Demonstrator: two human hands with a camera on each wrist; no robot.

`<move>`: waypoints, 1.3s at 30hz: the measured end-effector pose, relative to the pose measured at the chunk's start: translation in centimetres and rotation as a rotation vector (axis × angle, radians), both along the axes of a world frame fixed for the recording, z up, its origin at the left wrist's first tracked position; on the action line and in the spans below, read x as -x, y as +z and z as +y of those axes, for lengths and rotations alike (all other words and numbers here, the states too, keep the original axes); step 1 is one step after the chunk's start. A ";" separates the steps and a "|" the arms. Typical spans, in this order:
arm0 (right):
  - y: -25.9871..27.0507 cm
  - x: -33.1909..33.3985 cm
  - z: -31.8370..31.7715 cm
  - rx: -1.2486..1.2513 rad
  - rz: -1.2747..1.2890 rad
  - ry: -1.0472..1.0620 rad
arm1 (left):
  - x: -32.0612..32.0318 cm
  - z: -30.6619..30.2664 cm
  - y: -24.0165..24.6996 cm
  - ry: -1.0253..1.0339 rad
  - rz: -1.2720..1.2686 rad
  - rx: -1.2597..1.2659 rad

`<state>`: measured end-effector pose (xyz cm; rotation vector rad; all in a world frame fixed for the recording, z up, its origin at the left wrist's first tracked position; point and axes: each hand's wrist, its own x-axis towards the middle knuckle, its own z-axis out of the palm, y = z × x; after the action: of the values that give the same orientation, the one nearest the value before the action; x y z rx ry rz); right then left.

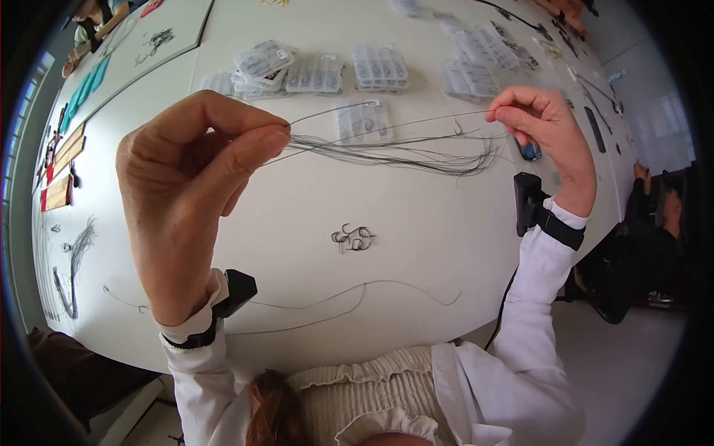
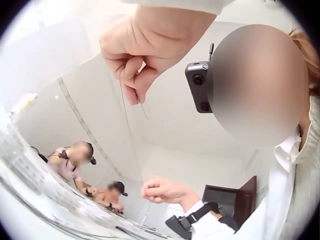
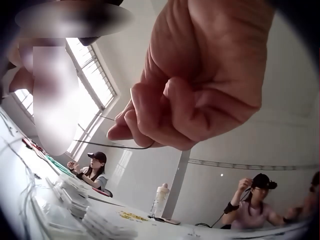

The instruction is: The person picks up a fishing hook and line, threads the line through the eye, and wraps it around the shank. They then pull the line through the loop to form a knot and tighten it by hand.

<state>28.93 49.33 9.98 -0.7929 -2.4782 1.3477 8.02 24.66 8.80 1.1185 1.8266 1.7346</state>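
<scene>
My left hand (image 1: pixel 182 175) and right hand (image 1: pixel 550 132) pinch a strand (image 1: pixel 446 117); excessive tension could snap it.

A thin, dark, flexible wire-like strand (image 1: pixel 446 116) crosses the upper centre of the frame, pinched by the left hand (image 1: pixel 190 160) and the right hand (image 1: pixel 549 126), raised above the white desk (image 1: pixel 431 212). It runs almost straight, climbing slightly towards the right.
</scene>
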 end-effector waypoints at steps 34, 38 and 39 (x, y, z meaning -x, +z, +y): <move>1.3 2.3 -9.8 -0.070 0.083 0.219 | -3.7 2.2 -3.0 -0.153 0.399 -0.020; 0.8 2.7 -9.0 -0.402 0.293 0.278 | -3.8 2.1 -2.6 -0.169 0.428 -0.035; 0.8 2.7 -9.1 -0.464 0.284 0.227 | -3.8 2.1 -2.6 -0.182 0.434 -0.032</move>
<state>26.20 40.24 10.83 -0.2069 -2.5455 0.8119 11.83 26.72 6.25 1.7244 1.8605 1.5058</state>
